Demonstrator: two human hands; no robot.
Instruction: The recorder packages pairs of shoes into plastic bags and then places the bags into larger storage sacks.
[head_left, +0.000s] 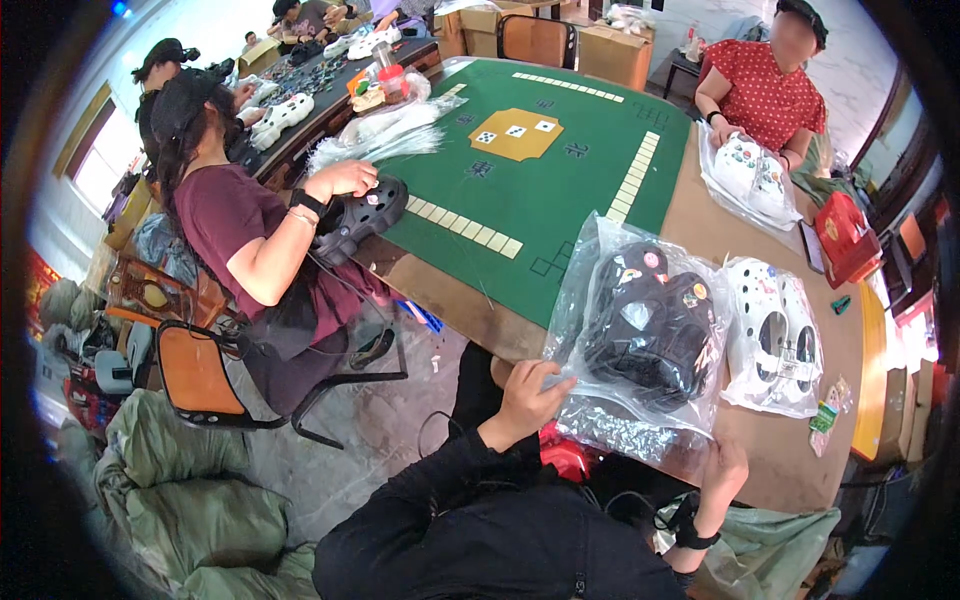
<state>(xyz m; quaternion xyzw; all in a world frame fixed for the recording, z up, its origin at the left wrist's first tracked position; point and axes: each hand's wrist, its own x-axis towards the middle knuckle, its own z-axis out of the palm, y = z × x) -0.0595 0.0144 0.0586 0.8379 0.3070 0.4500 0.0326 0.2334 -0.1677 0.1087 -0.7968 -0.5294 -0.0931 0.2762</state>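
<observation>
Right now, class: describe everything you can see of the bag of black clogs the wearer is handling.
The bag is clear, glossy, crinkled plastic, lying flat on the brown table edge, partly over the green mat. Inside sit black clogs with small coloured charms on their tops. The left hand grips its near left corner; the right hand rests at its near right edge. A bag of white clogs lies against its right side.

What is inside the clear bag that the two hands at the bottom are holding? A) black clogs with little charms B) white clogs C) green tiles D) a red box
A: the clear plastic bag between the left hand and right hand shows black clogs dotted with small charms.
</observation>
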